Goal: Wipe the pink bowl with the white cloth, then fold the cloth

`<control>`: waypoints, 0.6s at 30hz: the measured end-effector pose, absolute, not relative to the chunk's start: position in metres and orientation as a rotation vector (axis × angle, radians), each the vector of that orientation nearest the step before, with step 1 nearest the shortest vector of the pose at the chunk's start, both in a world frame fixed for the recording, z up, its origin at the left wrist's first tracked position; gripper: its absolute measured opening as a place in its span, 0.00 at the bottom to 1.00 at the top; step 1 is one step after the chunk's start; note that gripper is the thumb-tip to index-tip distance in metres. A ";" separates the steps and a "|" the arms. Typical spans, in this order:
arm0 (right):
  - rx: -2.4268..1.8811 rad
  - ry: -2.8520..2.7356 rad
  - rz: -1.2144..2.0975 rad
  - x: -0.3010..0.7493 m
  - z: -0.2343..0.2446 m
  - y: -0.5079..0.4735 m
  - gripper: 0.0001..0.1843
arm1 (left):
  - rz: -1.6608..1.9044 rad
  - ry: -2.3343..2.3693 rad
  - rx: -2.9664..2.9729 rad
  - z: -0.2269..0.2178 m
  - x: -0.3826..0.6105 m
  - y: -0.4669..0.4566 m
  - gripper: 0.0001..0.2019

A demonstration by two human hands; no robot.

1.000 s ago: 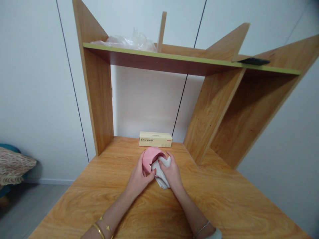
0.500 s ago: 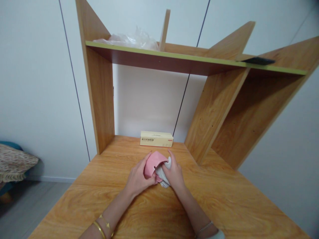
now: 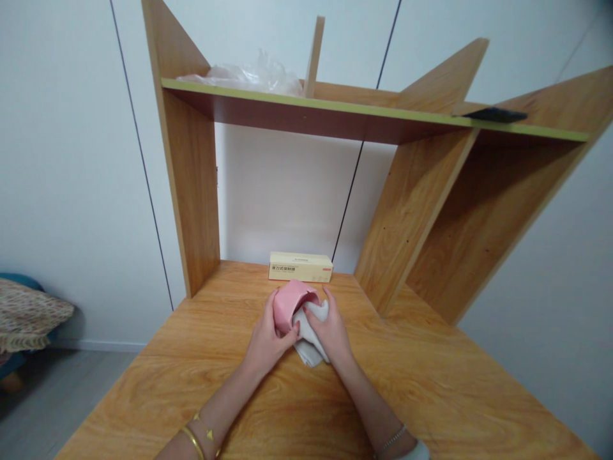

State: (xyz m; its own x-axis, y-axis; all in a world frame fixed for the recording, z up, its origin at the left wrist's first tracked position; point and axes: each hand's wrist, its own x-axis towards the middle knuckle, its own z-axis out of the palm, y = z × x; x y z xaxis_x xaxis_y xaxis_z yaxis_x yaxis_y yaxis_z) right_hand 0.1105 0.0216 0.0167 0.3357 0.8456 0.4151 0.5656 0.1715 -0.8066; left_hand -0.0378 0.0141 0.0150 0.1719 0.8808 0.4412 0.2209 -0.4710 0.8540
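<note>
My left hand (image 3: 266, 344) is wrapped round a pink cup (image 3: 288, 303), holding it tilted just above the wooden desk (image 3: 191, 383), its mouth turned to the right. My right hand (image 3: 330, 333) is closed on a crumpled white cloth (image 3: 310, 348) and presses it against the cup's mouth. Part of the cloth hangs below the hand, down to the desk. Both wrists wear bracelets.
A long cream box (image 3: 300, 266) lies at the back of the desk against the wall. A wooden shelf unit stands over the desk, with a crumpled clear plastic bag (image 3: 249, 75) on the top shelf's left and a dark flat object (image 3: 495, 115) on its right. A patterned cushion (image 3: 29, 313) is at far left.
The cup has turned in my left hand, tilting lower half a second ago and now raised again. My right hand has shifted the cloth at the cup's mouth. The view moved slightly.
</note>
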 end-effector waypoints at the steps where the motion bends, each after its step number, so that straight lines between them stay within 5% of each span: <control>1: -1.545 -1.360 0.281 0.112 0.018 0.020 0.36 | 1.340 1.079 1.836 0.016 -0.039 0.015 0.34; 10: -1.687 -1.483 -0.056 0.116 0.022 0.014 0.35 | 1.239 1.218 1.875 0.018 -0.042 0.014 0.36; 18: -1.680 -1.472 0.176 0.123 0.012 0.022 0.31 | 1.232 1.048 1.869 0.021 -0.042 0.012 0.35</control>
State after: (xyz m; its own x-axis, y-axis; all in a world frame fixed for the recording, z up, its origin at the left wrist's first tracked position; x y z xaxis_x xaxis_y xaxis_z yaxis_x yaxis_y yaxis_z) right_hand 0.1228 0.0219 0.0118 0.2905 0.8598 0.4200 0.7368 0.0791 -0.6715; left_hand -0.0422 0.0119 0.0211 0.2361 0.8815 0.4089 0.2627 -0.4630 0.8465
